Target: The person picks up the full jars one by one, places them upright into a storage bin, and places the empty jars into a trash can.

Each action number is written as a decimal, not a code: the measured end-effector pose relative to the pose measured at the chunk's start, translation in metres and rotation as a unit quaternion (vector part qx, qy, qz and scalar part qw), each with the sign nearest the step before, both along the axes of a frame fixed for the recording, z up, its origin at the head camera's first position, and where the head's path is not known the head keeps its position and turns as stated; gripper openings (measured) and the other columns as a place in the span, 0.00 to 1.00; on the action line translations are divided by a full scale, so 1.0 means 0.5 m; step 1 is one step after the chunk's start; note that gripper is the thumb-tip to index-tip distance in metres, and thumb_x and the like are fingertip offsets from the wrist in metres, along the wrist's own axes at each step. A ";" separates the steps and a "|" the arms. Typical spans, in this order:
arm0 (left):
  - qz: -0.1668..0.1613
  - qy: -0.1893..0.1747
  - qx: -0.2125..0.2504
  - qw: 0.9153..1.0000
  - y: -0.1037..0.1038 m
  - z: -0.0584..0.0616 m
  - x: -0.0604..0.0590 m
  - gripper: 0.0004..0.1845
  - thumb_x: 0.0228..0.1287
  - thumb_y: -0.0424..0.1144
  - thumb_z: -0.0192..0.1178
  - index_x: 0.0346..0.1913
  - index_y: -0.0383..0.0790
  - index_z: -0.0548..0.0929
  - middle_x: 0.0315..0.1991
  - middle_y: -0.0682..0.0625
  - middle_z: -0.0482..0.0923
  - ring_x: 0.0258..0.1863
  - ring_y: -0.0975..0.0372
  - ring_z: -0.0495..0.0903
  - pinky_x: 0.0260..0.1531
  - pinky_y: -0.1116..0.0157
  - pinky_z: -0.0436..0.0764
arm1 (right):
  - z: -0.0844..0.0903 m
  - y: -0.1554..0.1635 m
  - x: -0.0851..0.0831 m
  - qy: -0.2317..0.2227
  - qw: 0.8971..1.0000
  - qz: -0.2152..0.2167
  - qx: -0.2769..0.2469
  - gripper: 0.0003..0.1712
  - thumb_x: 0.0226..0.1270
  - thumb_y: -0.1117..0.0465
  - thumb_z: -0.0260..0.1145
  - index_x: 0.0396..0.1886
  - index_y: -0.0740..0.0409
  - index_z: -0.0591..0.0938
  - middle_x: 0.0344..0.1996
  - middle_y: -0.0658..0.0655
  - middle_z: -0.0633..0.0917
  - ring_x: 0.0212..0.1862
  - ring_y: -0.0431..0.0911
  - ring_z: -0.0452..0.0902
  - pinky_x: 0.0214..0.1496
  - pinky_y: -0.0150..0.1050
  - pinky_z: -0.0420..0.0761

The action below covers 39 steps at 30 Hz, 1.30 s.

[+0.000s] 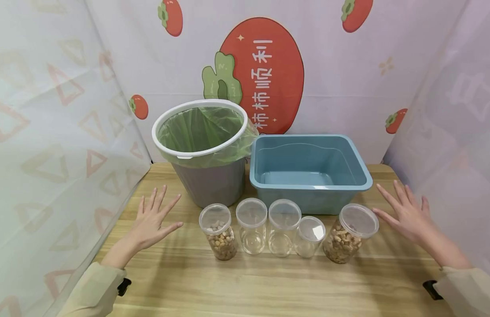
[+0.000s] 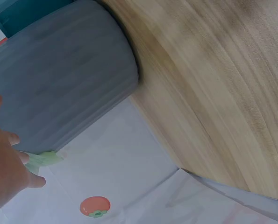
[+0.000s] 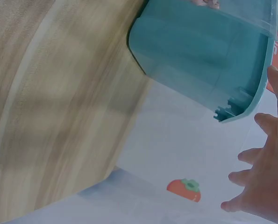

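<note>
My left hand (image 1: 151, 222) is spread with straight fingers at the left of the table, holding nothing. My right hand (image 1: 409, 215) is spread likewise at the right, nearest to a clear lidded jar of nuts (image 1: 344, 240), and apart from it. Another lidded jar of nuts (image 1: 222, 240) stands at the row's left end. Between these are two tall clear jars, a left one (image 1: 252, 231) and a right one (image 1: 282, 231), and a shorter clear jar (image 1: 308, 240). In the wrist views, the left hand (image 2: 8, 163) and right hand (image 3: 265, 172) grip nothing.
Behind the jars stand a grey bin (image 1: 213, 180) lined with a green bag (image 1: 229, 156) and, to its right, a blue plastic tub (image 1: 308, 198). The wooden table (image 1: 260, 290) extends in front of the row. Printed cloth (image 1: 328, 66) walls the back and both sides.
</note>
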<state>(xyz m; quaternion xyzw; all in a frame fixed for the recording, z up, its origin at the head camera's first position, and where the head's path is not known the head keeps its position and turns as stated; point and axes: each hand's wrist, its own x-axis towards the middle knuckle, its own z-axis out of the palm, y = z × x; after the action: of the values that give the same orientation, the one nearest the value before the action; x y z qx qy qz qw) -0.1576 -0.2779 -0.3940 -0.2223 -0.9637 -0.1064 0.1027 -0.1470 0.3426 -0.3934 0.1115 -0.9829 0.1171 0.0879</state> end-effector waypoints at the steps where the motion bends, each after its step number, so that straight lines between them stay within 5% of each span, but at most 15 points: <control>1: -0.001 0.001 0.000 1.000 0.000 0.001 -0.001 0.36 0.56 0.57 0.53 0.66 0.50 0.55 0.69 0.43 0.31 0.66 0.46 0.29 0.58 0.44 0.28 | 0.003 0.000 -0.001 0.001 1.000 0.002 -0.001 0.39 0.64 0.44 0.49 0.69 0.39 0.40 0.67 0.66 0.35 0.65 0.65 0.28 0.54 0.69 0.28; 12: -0.038 0.023 0.007 0.999 0.017 0.026 0.002 0.37 0.55 0.56 0.55 0.67 0.52 0.56 0.69 0.41 0.37 0.67 0.46 0.34 0.59 0.44 0.31 | 0.032 -0.008 -0.034 0.029 0.999 0.035 0.007 0.38 0.64 0.45 0.51 0.69 0.42 0.46 0.67 0.65 0.39 0.66 0.65 0.32 0.54 0.70 0.33; 23: -0.088 0.024 0.029 0.995 0.076 0.073 0.025 0.34 0.52 0.56 0.58 0.63 0.50 0.64 0.67 0.40 0.48 0.66 0.44 0.41 0.59 0.42 0.40 | 0.063 -0.039 -0.071 0.026 0.996 0.086 -0.011 0.36 0.61 0.47 0.56 0.67 0.48 0.56 0.64 0.70 0.51 0.64 0.66 0.42 0.59 0.64 0.36; 30: -0.132 0.068 0.054 0.987 0.106 0.073 0.027 0.29 0.54 0.58 0.56 0.57 0.46 0.71 0.62 0.39 0.58 0.62 0.43 0.53 0.55 0.42 0.51 | 0.067 -0.061 -0.091 0.033 0.992 0.121 -0.030 0.32 0.58 0.51 0.61 0.61 0.54 0.66 0.60 0.75 0.56 0.59 0.71 0.52 0.51 0.67 0.54; 39: -0.197 0.106 0.099 0.970 0.151 0.058 0.032 0.26 0.58 0.59 0.49 0.48 0.42 0.78 0.56 0.37 0.66 0.55 0.44 0.64 0.49 0.44 0.62 | 0.063 -0.076 -0.099 0.030 0.992 0.114 -0.050 0.19 0.58 0.57 0.62 0.47 0.61 0.75 0.53 0.77 0.63 0.52 0.72 0.58 0.44 0.66 0.62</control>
<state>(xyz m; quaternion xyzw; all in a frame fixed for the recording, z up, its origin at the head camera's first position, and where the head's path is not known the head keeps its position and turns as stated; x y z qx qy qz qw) -0.1417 -0.2024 -0.3651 -0.4062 -0.8695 -0.1948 0.2026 -0.1966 0.3044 -0.3619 0.2221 -0.9536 0.1716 0.1089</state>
